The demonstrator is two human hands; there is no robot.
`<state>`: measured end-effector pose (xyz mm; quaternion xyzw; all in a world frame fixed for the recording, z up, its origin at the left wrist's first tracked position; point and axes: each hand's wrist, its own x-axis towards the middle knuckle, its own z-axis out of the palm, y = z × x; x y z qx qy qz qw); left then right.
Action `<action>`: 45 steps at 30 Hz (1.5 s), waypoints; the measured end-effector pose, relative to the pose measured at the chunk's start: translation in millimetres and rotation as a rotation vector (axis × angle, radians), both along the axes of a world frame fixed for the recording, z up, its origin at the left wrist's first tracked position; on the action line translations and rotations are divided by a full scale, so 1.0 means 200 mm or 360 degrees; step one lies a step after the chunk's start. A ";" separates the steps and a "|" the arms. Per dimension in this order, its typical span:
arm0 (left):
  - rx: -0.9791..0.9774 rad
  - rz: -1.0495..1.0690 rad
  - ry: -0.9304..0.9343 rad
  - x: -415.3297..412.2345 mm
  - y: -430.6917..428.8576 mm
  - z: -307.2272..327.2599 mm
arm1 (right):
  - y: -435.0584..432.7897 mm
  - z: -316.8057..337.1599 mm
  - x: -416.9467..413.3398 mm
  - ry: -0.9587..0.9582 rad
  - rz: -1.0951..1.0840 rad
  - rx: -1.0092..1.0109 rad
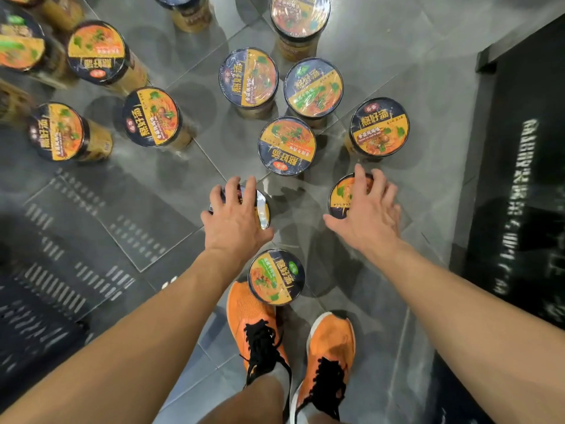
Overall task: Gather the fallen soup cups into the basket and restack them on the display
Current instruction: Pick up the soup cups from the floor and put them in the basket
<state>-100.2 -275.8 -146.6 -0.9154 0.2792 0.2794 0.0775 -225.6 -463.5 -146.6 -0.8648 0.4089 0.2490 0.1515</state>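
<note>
Top-down grab here. 2 targets stood upright on grey tile floor [397,87], long axis vertical, lids up. Grip of left hand [237,215] clawed over round orange-and-navy film-lidded left soup cup [263,209], fingers curled past far rim. Grip of right hand [370,209] lay spread on matching right soup cup [340,195], couldn't tell if clamped. Black slotted plastic basket [46,304] sat off left, nearer left hand.
</note>
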 end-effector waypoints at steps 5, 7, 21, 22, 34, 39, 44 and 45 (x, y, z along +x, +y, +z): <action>-0.0067 0.0031 -0.0029 0.00 0.01 0.31 | 0.03 0.31 0.01 -0.0076 0.0052 -0.0011; -0.0109 0.0068 -0.0023 0.01 0.02 0.49 | 0.05 0.50 0.03 -0.0090 0.0087 -0.0011; -0.0180 0.0307 -0.0215 0.04 0.23 2.06 | 0.30 2.09 0.21 -0.0247 0.0586 -0.0030; -0.0182 0.0330 -0.0222 0.02 0.26 2.17 | 0.33 2.19 0.21 -0.0251 0.0661 -0.0044; -0.0340 0.0827 -0.0316 -0.24 0.87 3.11 | 0.88 3.14 0.22 -0.0370 0.1237 -0.0161; -0.0346 0.0953 -0.0393 -0.28 1.22 3.32 | 1.18 3.41 0.29 -0.0402 0.1372 -0.0122; -0.0371 0.1084 -0.0444 -0.29 1.58 3.46 | 1.56 3.58 0.35 -0.0455 0.1515 -0.0154; -0.0379 0.1110 -0.0453 -0.30 1.66 3.49 | 1.64 3.60 0.36 -0.0463 0.1539 -0.0150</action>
